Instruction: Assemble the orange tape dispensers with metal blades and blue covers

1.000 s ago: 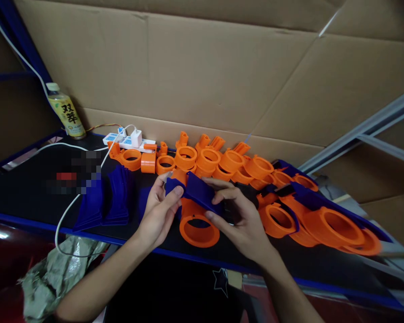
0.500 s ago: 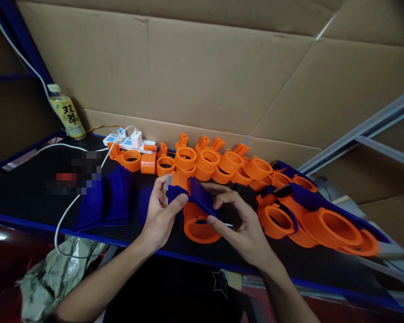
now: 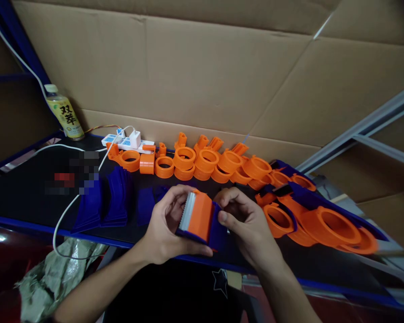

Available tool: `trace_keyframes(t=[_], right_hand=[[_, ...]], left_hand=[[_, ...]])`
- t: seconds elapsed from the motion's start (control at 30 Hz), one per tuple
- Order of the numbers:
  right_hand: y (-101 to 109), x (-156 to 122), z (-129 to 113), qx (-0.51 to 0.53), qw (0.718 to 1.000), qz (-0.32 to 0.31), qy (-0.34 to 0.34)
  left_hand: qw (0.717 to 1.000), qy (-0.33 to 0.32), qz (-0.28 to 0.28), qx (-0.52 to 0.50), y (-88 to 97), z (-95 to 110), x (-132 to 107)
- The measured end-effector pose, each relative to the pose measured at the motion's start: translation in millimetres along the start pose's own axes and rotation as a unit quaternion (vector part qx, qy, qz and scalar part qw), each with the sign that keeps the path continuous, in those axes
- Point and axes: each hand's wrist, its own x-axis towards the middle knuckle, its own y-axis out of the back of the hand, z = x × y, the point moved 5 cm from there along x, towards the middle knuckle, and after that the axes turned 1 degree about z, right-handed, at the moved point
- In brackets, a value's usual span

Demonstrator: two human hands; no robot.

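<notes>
My left hand (image 3: 164,229) is wrapped round an orange and blue tape dispenser (image 3: 202,216), with its thumb along the underside. The toothed metal blade (image 3: 187,211) faces up and to the left. On the right, my right hand (image 3: 245,220) has its fingers curled and its thumb pressed at the dispenser's blue plate (image 3: 217,228). Part of the dispenser's orange ring is out of sight. Beyond my hands stand several orange tape dispenser bodies (image 3: 184,158), some stacked in twos.
Stacks of blue plastic plates (image 3: 116,199) lie left of my hands. Dispensers with blue parts (image 3: 279,220) lie at the right. A white power strip (image 3: 126,142) and a drink bottle (image 3: 65,114) stand at the back left. A white cable (image 3: 62,213) hangs over the table's front edge.
The tape dispenser has been turned in my hands, so its toothed blade and orange face now show and its ring is hidden. My left hand has moved lower and round it.
</notes>
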Motion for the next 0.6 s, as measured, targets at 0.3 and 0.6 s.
trace_keyframes(t=[0.3, 0.6], right_hand=[[-0.5, -13.4, -7.1, 0.007, 0.999, -0.039, -0.009], [2.5, -17.0, -3.2, -0.013, 0.999, -0.042, -0.013]], left_hand=[[0.994, -0.038, -0.098, -0.006, -1.7, 10.9, 1.5], [0.988, -0.073, -0.133, 0.016, -2.8, 12.4, -1.1]])
